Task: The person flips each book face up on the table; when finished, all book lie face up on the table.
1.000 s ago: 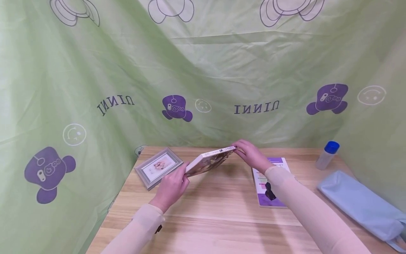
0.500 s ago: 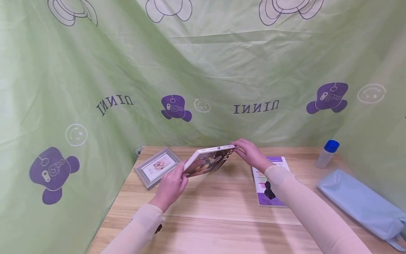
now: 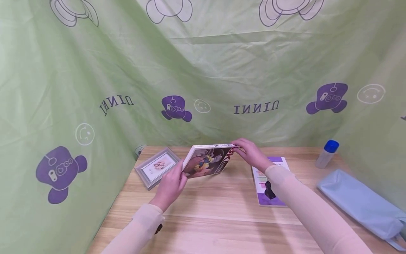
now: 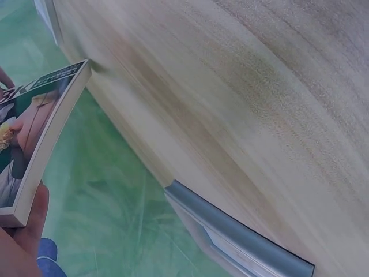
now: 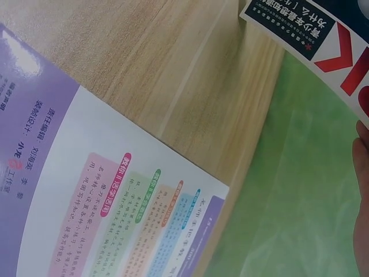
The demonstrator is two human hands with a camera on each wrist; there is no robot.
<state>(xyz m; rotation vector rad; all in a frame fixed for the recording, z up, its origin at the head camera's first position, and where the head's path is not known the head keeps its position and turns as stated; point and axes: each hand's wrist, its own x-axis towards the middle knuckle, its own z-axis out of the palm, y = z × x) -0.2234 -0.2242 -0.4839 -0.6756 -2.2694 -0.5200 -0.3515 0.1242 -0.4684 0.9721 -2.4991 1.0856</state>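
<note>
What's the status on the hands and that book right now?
Left hand grips the book at its lower left corner; right hand holds its top right. Book tilted up off the table. Nothing blocking.

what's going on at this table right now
A person is holding a thick white-edged book with a colourful illustrated cover tilted up above the light wooden table. The left hand grips its lower left corner and the right hand holds its upper right corner. A grey picture frame lies flat to the left, a purple-and-white booklet to the right, then a clear bottle with a blue cap and a pale blue bag.
</note>
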